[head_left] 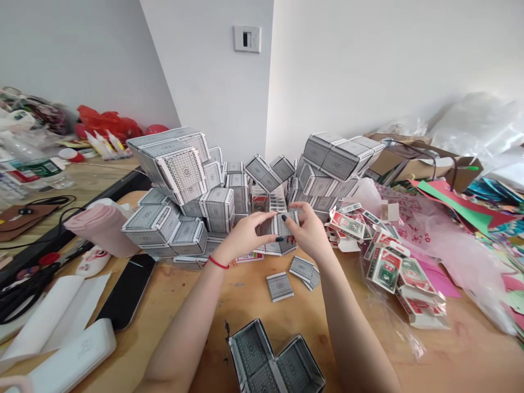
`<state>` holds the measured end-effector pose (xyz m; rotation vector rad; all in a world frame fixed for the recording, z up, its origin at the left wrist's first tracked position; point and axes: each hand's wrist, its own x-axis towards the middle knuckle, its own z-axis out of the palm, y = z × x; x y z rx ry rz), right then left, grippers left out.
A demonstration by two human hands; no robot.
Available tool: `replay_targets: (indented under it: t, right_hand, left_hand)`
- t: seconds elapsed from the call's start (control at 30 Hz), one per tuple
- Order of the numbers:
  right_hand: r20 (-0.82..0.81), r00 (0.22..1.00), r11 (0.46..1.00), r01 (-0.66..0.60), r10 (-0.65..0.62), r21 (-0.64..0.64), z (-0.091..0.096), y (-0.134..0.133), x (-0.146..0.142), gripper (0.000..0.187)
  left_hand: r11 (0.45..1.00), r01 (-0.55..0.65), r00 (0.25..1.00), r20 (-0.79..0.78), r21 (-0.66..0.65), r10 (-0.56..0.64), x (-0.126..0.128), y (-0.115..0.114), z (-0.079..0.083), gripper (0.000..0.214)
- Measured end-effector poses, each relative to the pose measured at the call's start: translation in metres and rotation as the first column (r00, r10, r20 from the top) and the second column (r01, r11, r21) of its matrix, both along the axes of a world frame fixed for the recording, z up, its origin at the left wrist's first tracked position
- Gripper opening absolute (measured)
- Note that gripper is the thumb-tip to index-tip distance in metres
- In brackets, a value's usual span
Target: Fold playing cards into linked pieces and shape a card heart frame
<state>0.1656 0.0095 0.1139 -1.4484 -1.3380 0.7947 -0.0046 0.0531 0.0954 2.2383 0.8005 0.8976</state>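
My left hand (pixel 245 236) and my right hand (pixel 308 228) meet over the middle of the wooden table (pixel 245 305), both pinched on a small grey patterned card deck (pixel 280 225) held between the fingertips. Right behind the hands rises a big heap of grey patterned card boxes (pixel 184 191). Loose small decks (pixel 280 286) lie on the wood just below the hands. Two grey boxes (pixel 274 363) sit at the table's near edge between my forearms. A red string circles my left wrist.
Flat red-and-green card cartons (pixel 388 262) spill from a clear plastic bag to the right. A black phone (pixel 126 292), white paper and a white case (pixel 69 360) lie at left, with a pink roll (pixel 102 226). Coloured paper and a cardboard box (pixel 417 158) crowd the far right.
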Motion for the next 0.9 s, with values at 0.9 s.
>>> replay_targets:
  t: [0.9]
  right_hand:
    - [0.666,0.378,0.759,-0.433,0.643,-0.487,-0.063,-0.006,-0.070,0.063]
  left_hand:
    - [0.992,-0.119,0.993,0.031,0.050,0.117,-0.022,0.013,0.003,0.036]
